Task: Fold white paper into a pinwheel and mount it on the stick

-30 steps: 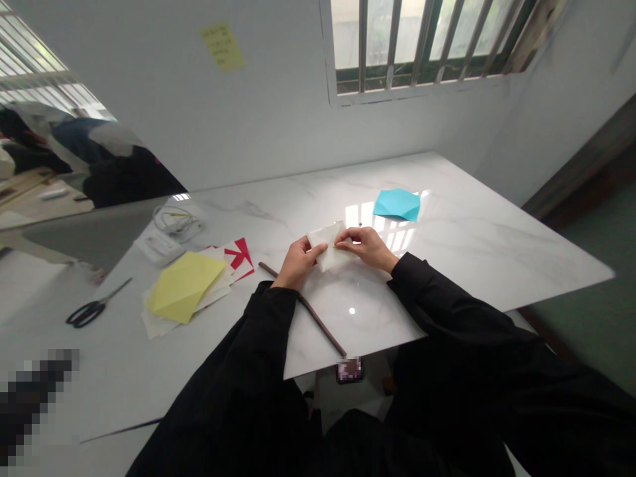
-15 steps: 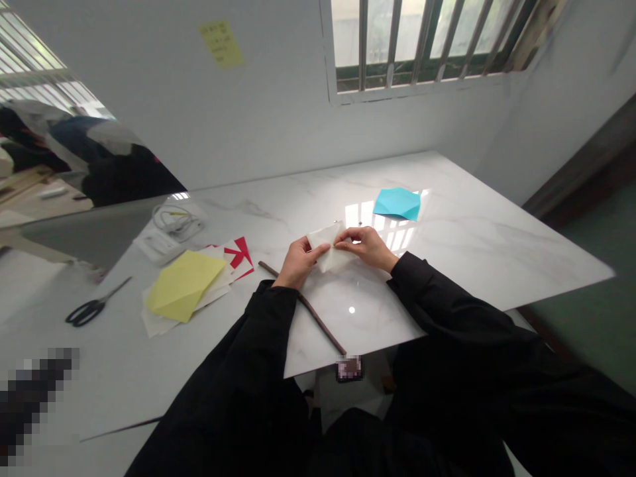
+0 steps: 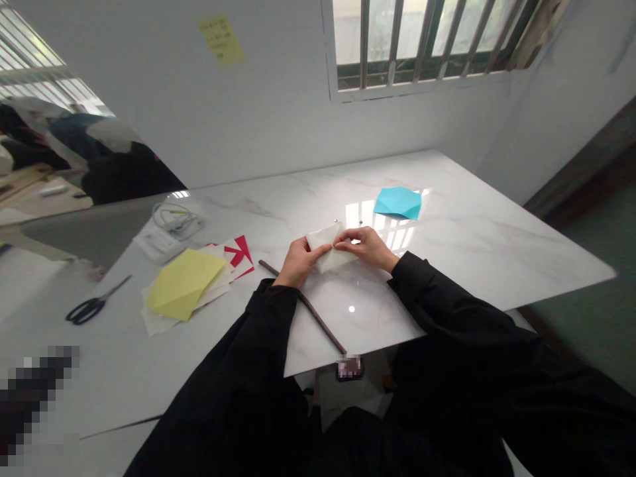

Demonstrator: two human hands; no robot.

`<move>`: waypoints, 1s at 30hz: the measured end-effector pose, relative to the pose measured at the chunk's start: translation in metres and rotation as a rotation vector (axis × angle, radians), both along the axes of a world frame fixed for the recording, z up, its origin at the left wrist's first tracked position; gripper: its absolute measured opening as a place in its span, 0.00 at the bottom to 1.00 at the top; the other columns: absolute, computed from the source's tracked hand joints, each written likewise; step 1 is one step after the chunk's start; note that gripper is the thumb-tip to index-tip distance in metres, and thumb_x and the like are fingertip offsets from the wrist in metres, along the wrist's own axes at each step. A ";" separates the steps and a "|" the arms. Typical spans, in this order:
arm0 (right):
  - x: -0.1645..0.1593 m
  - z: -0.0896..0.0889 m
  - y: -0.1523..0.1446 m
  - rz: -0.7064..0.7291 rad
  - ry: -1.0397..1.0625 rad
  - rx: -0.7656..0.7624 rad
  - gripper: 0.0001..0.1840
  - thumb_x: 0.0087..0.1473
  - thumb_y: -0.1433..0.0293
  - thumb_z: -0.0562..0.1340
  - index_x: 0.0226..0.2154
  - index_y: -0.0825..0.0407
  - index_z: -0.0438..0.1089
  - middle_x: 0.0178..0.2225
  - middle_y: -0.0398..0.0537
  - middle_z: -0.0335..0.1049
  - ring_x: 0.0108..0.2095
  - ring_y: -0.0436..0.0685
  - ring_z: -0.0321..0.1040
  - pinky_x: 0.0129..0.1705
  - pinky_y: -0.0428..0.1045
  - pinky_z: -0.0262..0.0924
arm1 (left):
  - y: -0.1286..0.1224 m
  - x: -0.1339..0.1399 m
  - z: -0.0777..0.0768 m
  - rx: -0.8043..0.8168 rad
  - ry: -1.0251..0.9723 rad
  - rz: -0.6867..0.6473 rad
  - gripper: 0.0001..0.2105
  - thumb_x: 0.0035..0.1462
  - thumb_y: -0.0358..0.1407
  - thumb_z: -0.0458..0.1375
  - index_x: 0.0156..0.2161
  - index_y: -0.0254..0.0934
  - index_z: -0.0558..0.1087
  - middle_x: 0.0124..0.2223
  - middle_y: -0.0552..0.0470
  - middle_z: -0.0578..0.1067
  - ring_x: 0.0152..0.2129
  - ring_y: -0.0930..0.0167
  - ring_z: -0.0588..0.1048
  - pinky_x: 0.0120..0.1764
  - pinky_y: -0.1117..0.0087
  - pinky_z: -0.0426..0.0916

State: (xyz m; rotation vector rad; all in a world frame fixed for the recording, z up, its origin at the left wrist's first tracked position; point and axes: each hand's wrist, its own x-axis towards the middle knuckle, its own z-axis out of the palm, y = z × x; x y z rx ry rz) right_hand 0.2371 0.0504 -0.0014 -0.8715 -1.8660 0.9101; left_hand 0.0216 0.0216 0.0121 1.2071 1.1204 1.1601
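A piece of white folded paper [image 3: 325, 260] is held between my two hands, just above the marble-patterned table. My left hand [image 3: 299, 260] grips its left side, thumb laid across the front toward the middle. With thumb and fingertips together, my right hand [image 3: 365, 246] pinches the paper near its centre, close to my left thumb. Both hands are closed on it, and part of the paper is hidden behind the fingers. Beneath my left wrist a thin brown stick [image 3: 322, 323] lies slantwise, reaching the table's front edge. Beyond my right hand lies a creased blue paper [image 3: 398, 203].
Left of my hands are a yellow paper sheet [image 3: 185, 285] over white sheets, red paper pieces [image 3: 239, 250], black-handled scissors [image 3: 92, 309], and a white box [image 3: 158, 245] by a coiled cable [image 3: 177, 220]. A wall with a barred window [image 3: 422, 40] stands behind the table [image 3: 507, 245].
My left thumb has slid slightly right along the paper, closer to my right fingertips. Otherwise both hands stay in nearly the same place.
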 end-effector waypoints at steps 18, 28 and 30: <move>0.013 -0.002 0.009 -0.026 0.090 -0.163 0.21 0.56 0.51 0.75 0.37 0.53 0.85 0.29 0.49 0.81 0.28 0.56 0.77 0.32 0.50 0.72 | 0.002 -0.001 -0.001 0.056 0.018 0.017 0.32 0.42 0.48 0.80 0.49 0.30 0.81 0.48 0.40 0.86 0.44 0.56 0.83 0.50 0.58 0.76; 0.011 0.001 0.005 -0.085 0.071 -0.082 0.14 0.57 0.56 0.74 0.35 0.51 0.85 0.32 0.49 0.83 0.28 0.55 0.77 0.33 0.50 0.71 | 0.003 0.002 -0.003 0.007 0.000 -0.050 0.33 0.51 0.50 0.73 0.57 0.32 0.78 0.51 0.41 0.85 0.45 0.58 0.82 0.44 0.64 0.76; 0.012 0.001 0.006 -0.089 0.078 -0.080 0.14 0.57 0.57 0.74 0.35 0.51 0.85 0.32 0.48 0.83 0.28 0.55 0.77 0.33 0.49 0.71 | 0.004 0.003 -0.003 -0.041 -0.051 -0.016 0.30 0.53 0.47 0.70 0.58 0.34 0.78 0.51 0.43 0.85 0.45 0.58 0.82 0.41 0.66 0.76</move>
